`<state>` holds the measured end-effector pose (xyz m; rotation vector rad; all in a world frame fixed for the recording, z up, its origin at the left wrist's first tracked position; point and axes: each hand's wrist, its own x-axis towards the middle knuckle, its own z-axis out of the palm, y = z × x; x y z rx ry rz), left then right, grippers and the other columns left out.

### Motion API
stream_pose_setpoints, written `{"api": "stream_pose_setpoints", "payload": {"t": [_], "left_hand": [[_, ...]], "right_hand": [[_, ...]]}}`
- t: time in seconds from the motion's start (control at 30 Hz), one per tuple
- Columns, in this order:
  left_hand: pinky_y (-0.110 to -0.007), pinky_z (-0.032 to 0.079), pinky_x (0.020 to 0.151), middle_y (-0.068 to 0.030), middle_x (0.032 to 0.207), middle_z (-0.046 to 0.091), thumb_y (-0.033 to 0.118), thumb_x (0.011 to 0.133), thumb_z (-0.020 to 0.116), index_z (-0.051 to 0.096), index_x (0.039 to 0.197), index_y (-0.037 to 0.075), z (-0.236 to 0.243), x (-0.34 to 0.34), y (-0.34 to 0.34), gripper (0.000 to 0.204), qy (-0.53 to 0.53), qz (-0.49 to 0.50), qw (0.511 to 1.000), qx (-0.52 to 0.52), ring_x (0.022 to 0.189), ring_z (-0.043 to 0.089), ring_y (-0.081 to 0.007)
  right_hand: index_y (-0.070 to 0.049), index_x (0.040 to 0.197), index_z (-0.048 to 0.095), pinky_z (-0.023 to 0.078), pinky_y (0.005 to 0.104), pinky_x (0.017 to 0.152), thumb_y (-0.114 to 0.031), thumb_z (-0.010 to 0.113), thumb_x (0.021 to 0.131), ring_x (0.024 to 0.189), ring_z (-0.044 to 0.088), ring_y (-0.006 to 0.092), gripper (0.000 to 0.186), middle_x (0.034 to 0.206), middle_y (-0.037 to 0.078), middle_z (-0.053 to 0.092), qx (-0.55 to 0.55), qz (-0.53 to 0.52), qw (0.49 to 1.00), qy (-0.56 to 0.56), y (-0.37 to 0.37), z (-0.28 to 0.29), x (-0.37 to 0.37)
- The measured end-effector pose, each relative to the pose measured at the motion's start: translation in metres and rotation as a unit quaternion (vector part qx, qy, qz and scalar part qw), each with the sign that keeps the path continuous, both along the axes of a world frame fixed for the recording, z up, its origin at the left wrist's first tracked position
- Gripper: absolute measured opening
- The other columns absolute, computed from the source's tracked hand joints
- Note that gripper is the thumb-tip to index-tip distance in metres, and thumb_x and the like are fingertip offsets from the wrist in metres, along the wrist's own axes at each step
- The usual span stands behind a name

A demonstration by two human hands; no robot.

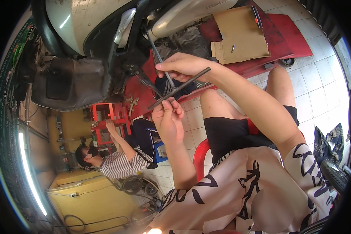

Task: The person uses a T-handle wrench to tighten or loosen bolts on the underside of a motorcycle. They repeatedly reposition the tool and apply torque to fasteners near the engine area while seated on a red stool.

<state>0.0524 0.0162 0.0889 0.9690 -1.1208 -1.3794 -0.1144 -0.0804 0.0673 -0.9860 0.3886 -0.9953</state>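
Note:
A T-handle wrench (173, 90) slants across the middle, its long shaft running up to the motorcycle (133, 39). Its far tip meets the dark bodywork beside a pale panel; what it engages is too small to make out. My right hand (184, 67) is closed loosely around the shaft, thumb on the near left side. Below it, my left hand (168, 117) has curled fingers, with the fingertips and thumb against the lower left part of the crossbar. The crossbar's other end sticks out past my right wrist.
A red lift platform (286, 35) lies under the motorcycle, with flattened cardboard (241, 37) and a small metal piece (233, 48) on it. At the left, a co-worker in a striped shirt (124, 163) sits by a red rack (101, 132). A tyre (333, 177) stands at right.

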Motion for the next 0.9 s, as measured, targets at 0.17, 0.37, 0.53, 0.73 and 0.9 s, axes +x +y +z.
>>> {"api": "stream_pose_setpoints", "payload": {"t": [0.17,0.37,0.53,0.73,0.9], "left_hand": [[-0.022,0.034,0.045,-0.0048,0.074,0.055,0.015,0.097,0.052,0.057,0.1,-0.003,0.011,-0.012,0.001,0.019,-0.049,0.062,0.994,-0.072,0.055,0.047,-0.0103],[-0.018,0.026,0.044,0.0011,0.068,0.049,0.007,0.096,0.052,0.055,0.119,-0.006,0.015,-0.03,0.006,0.028,-0.232,0.216,0.927,-0.203,0.051,0.037,-0.0012],[-0.017,0.022,0.047,0.0075,0.061,0.046,0.013,0.095,0.057,0.053,0.128,-0.008,-0.006,-0.041,0.028,0.039,-0.432,0.027,0.893,-0.126,0.055,0.033,0.0031],[-0.017,0.025,0.047,0.0067,0.056,0.041,0.013,0.091,0.061,0.04,0.139,-0.003,-0.001,-0.018,0.018,0.054,-0.311,0.167,0.929,-0.114,0.052,0.034,0.0011],[-0.017,0.025,0.045,0.005,0.059,0.046,0.012,0.091,0.06,0.037,0.141,-0.004,0.005,-0.022,0.028,0.057,-0.412,0.008,0.904,-0.11,0.052,0.037,0.0009]], "right_hand": [[0.002,0.094,0.061,0.026,0.0183,0.04,-0.025,0.061,0.093,0.046,0.036,0.0013,0.027,0.063,-0.003,0.049,-0.004,0.064,0.997,-0.036,-0.004,-0.003,-0.01],[0.004,0.092,0.06,0.028,0.0182,0.041,-0.017,0.058,0.094,0.047,0.038,0.002,0.021,0.063,-0.002,0.052,0.026,0.042,0.999,0.004,-0.005,0.011,0.02],[0.003,0.089,0.061,0.029,0.0193,0.042,-0.014,0.059,0.092,0.046,0.036,0.0022,0.018,0.061,-0.003,0.049,0.059,0.012,0.998,-0.002,-0.011,0.013,0.029],[0.004,0.088,0.061,0.027,0.0197,0.042,-0.014,0.06,0.092,0.046,0.035,0.0024,0.018,0.06,-0.002,0.048,0.078,-0.002,0.996,-0.032,-0.015,0.012,0.028],[0.004,0.087,0.061,0.026,0.0204,0.041,-0.013,0.059,0.092,0.045,0.034,0.0034,0.018,0.06,-0.002,0.048,0.072,-0.02,0.997,-0.031,-0.018,0.017,0.029]]}}
